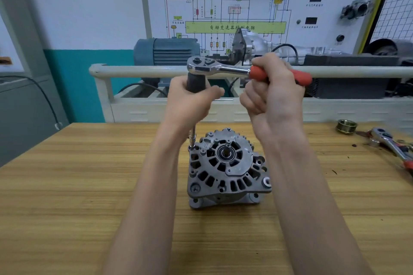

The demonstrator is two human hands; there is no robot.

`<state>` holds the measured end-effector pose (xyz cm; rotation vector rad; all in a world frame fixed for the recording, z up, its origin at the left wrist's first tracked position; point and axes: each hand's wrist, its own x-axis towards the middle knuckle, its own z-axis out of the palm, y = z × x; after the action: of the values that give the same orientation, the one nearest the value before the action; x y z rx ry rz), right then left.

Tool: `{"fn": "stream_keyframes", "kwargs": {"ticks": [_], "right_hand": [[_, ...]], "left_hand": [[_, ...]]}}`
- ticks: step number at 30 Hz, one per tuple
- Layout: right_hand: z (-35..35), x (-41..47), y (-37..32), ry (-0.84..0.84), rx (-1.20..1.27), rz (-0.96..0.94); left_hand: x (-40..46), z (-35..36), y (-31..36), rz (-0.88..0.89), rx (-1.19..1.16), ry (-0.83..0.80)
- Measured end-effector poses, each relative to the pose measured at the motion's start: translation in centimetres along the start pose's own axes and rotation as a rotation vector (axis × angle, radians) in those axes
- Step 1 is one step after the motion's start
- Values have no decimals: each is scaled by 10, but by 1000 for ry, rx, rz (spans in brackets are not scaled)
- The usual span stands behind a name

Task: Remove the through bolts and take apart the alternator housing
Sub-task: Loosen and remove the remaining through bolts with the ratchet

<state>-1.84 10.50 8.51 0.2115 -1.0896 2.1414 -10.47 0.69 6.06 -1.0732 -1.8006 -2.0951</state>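
The grey alternator (pixel 228 168) stands on the wooden table (pixel 67 185), shaft end up. A chrome ratchet (pixel 214 67) with a red handle sits high above it, on a black extension grip and thin shaft (pixel 194 134) that reaches down to a through bolt (pixel 191 147) at the housing's upper left edge. My left hand (pixel 190 100) grips the black extension grip just under the ratchet head. My right hand (pixel 272 91) grips the red handle.
A brass-coloured pulley (pixel 346 126) and a second red-handled ratchet (pixel 391 145) lie at the table's right edge. Behind the table runs a white rail (pixel 138 71), with a blue motor (pixel 166 51), a gearbox and a wiring-diagram board beyond.
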Motion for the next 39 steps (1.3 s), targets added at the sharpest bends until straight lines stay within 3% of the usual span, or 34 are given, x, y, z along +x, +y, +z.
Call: {"fn": "stream_keyframes", "kwargs": {"ticks": [4,7,9,14,16,22,24,26,29,34,37,39], "right_hand": [[1,21,-13,-273,-126,243],[5,26,-15,-339,-156,312],[6,23,-12,-278,-108,277],[5,-4,10,39,35,-40],[4,-8,11,71,59,-82],[-15,10,-4,-174,-4,133],[-21,15,-7,-311,-13,207],[-23,18,-10,-390,-12,246],[-23,20,-11,-310,5,257],[-19,10,-5,-43,26,88],[-17,6,-5,-11,25,64],[-20,8,-9,-75,9,98]], "left_hand": [[-4,-24,1,25,-90,-492],[-7,-27,4,-20,-75,-539],[-5,-22,6,-21,-91,-410],[-1,13,4,-64,0,266],[-1,17,2,-54,37,284],[-3,-19,5,22,16,-470],[-6,-23,6,-16,66,-613],[-10,-21,6,-49,114,-648],[-9,-11,8,-44,105,-501],[-5,21,6,-44,97,150],[-6,20,7,-42,158,135],[-6,5,10,-32,179,-104]]}}
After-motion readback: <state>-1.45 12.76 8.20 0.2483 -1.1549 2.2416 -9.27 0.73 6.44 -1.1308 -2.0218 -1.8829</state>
